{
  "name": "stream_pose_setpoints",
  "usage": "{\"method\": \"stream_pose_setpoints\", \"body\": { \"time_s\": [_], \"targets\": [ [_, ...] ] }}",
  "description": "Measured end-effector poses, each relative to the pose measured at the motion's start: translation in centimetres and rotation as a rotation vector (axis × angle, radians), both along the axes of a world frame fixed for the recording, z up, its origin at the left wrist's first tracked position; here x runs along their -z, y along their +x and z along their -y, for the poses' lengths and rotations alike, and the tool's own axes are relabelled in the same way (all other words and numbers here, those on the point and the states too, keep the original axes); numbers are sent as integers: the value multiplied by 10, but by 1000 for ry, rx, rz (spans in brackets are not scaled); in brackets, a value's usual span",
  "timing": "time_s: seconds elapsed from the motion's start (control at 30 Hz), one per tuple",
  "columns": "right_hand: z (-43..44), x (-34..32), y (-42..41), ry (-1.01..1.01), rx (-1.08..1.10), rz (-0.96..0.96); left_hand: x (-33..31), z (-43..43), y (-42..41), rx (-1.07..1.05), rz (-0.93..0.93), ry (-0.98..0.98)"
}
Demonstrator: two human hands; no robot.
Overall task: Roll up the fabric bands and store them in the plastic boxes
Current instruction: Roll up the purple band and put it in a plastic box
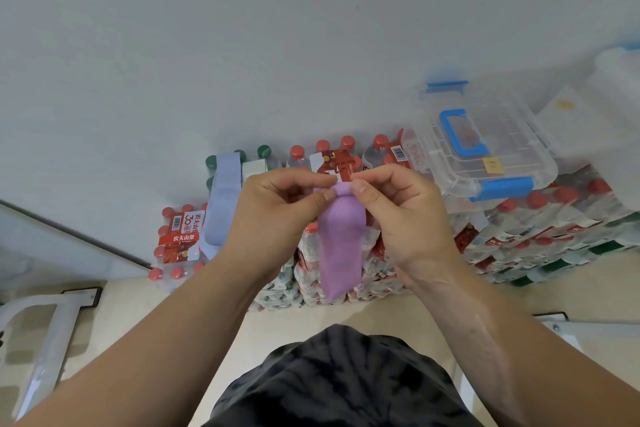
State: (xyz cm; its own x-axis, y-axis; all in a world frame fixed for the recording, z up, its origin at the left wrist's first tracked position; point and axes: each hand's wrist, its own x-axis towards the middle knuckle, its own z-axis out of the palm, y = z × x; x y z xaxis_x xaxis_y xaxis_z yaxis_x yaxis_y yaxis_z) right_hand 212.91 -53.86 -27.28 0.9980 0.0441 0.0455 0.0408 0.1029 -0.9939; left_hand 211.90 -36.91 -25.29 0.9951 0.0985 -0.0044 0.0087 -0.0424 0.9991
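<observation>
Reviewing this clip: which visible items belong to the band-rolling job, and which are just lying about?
Job:
- purple band, top end rolled over, pinched by left hand and right hand
- pale blue band, lying unrolled
- clear plastic box

Lying about:
- water bottle packs, under the blue band and box
- white frame on the floor

On floor, against wall: bottle packs, stacked in front of person. On packs, R side, sat lidded box; 2nd box behind it, further R. At L, loose band lay over packs. Btwn L hand & R hand, in front of packs, hung held band
</observation>
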Motion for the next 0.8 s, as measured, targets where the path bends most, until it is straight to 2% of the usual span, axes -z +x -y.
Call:
{"method": "stream_pose_setpoints", "body": {
  "time_s": [0.2, 0.47, 0.63, 0.8],
  "targets": [
    [-5, 0, 1, 4, 47, -96, -2, 1, -1, -4, 45, 17],
    [-8, 2, -2, 6, 90, -55, 0, -4, -1, 38, 46, 41],
    [-8, 0, -1, 68, 75, -18, -2, -1, -3, 49, -36, -72],
    [-8, -1, -2, 105, 66, -30, -4, -1, -2, 31, -10, -32]
  ]
}}
